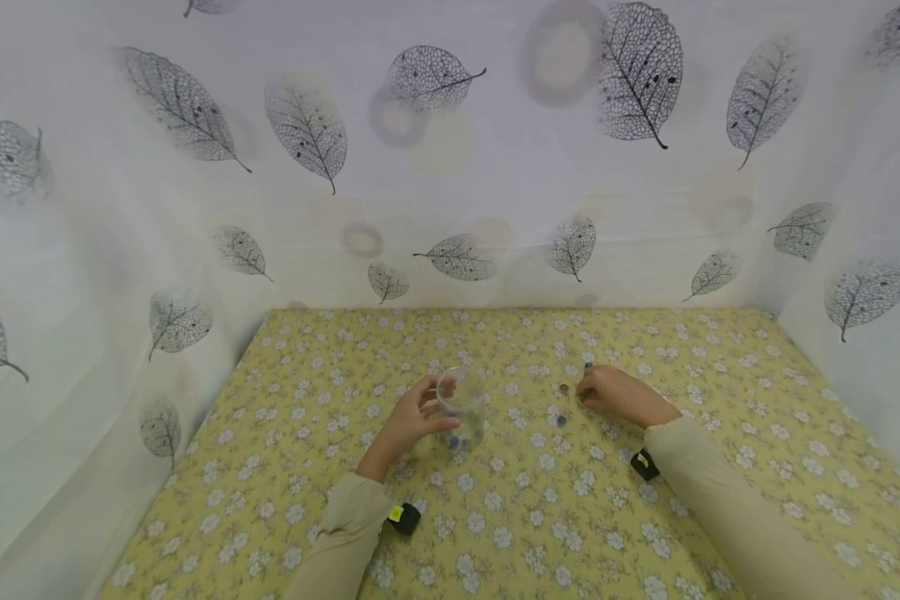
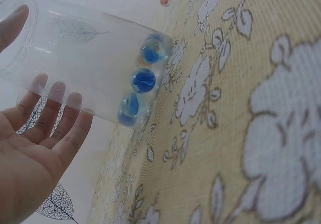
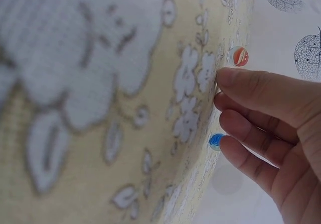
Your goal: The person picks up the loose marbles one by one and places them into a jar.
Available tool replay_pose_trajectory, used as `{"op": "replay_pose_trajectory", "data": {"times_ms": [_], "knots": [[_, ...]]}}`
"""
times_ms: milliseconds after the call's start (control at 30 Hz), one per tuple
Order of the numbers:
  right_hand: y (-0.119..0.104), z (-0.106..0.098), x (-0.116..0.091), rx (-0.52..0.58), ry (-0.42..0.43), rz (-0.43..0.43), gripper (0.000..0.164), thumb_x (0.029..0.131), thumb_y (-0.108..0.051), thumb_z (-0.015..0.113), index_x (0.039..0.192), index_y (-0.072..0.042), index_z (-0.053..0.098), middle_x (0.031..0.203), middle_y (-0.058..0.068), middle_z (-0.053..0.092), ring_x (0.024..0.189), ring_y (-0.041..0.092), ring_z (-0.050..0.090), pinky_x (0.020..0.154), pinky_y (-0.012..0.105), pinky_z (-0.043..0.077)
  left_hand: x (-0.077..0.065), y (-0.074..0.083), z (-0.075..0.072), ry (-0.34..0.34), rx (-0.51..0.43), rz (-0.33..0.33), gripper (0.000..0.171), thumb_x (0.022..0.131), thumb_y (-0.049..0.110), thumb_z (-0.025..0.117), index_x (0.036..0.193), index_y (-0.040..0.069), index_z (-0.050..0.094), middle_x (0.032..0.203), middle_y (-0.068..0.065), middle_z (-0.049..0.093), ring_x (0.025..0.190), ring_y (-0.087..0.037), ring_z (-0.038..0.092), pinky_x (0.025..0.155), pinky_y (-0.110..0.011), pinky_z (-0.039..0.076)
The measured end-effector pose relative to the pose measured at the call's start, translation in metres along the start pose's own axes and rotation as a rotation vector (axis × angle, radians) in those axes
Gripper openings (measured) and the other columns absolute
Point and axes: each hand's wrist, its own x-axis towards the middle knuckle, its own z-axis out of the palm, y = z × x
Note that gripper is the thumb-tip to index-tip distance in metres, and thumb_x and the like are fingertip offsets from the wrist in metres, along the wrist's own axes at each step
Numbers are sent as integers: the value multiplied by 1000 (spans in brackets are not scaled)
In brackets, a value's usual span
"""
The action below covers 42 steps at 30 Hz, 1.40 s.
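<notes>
A clear round container [image 1: 461, 408] stands upright on the cloth with several blue-swirled glass marbles [image 2: 144, 80] at its bottom. My left hand [image 1: 418, 414] holds it from the left, thumb on one side and fingers along the other wall. Over to the right, the fingertips of my right hand [image 1: 607, 392] are down at the cloth among loose marbles, thumb and index close together. I cannot tell whether a marble is between them. An orange-red marble [image 3: 241, 57] lies just beyond the thumb, and a blue marble [image 3: 215, 141] is beside the other fingertips. Another dark blue marble [image 1: 562, 421] lies nearer the container.
A yellow floral cloth [image 1: 495, 533] covers the table. Pale sheets with a leaf print [image 1: 495, 167] hang behind it and at both sides. A small black box [image 1: 404, 518] sits by the left sleeve, and a second black box [image 1: 644, 465] by the right.
</notes>
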Motion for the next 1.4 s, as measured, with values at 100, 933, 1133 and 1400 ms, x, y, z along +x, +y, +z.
{"op": "replay_pose_trajectory", "data": {"times_ms": [100,933,1133,1400], "knots": [[0,-1,0,4,-2,7,20,84,0,66,69,-14,67,63,-7,56,56,3,34,50,19,31,0,0,0,2,-3,4,67,85,15,70,141,2,35,143,-23,37,135,-35,36,113,-46,35],[-61,-61,11,-114,141,-11,18,81,-5,71,99,-5,71,94,8,65,85,22,62,72,33,57,-1,2,0,12,39,0,65,85,15,71,140,7,38,142,-18,40,136,-33,35,115,-47,32],[-84,-73,22,-108,187,-49,19,82,-6,71,102,-5,71,97,8,65,85,20,63,73,32,57,-1,1,-1,14,35,9,65,85,14,71,140,7,38,141,-20,40,136,-33,35,115,-47,32],[-111,-75,37,-114,219,-90,21,82,-8,71,103,-6,71,99,7,66,86,18,63,74,31,57,0,-1,-1,16,39,10,64,84,14,71,139,5,39,140,-20,41,135,-33,36,115,-46,33]]}}
